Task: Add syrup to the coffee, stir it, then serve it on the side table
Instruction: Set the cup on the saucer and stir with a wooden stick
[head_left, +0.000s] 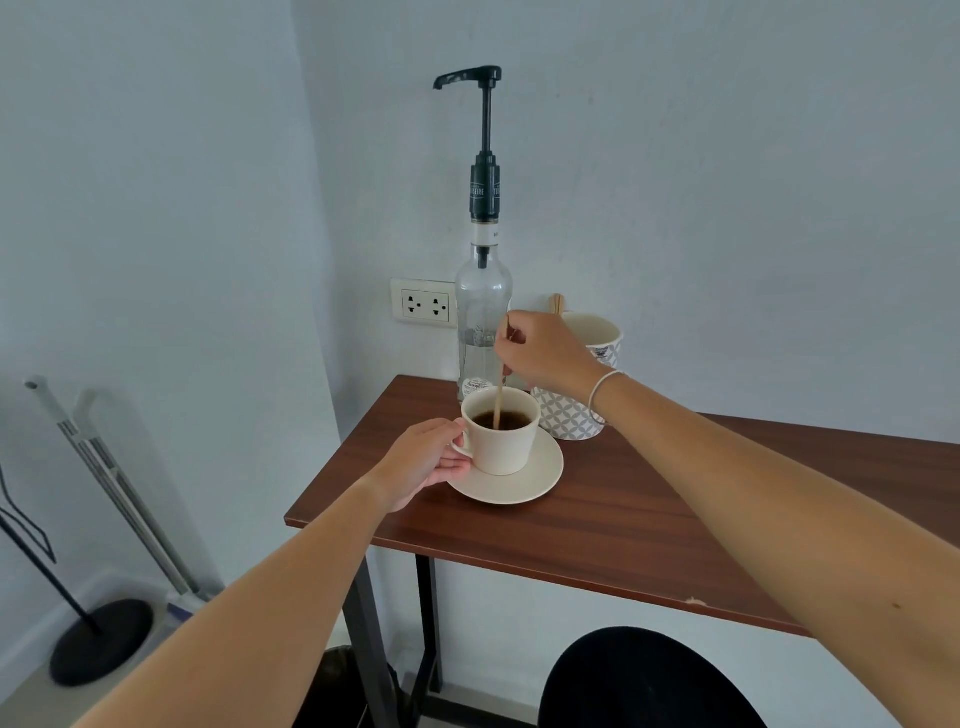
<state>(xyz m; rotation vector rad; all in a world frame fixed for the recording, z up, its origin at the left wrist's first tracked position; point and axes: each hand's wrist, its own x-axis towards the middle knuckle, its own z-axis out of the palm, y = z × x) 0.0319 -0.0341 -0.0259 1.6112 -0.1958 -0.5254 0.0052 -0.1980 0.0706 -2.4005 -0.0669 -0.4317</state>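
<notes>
A cream cup (506, 444) of dark coffee stands on a cream saucer (535, 480) near the back left of a brown table (623, 519). My left hand (428, 460) grips the cup's handle. Above the cup, my right hand (540, 348) pinches a thin wooden stir stick (500, 384) whose lower end dips into the coffee. Right behind the cup rises a clear syrup bottle (482, 312) with a tall black pump, its spout pointing left.
A patterned paper cup (582, 410) holding more wooden sticks stands behind my right wrist. A wall socket (425, 307) is left of the bottle. A black stool (644, 680) sits below the table's front edge. A black stand base (101, 642) and mop poles are on the floor at left.
</notes>
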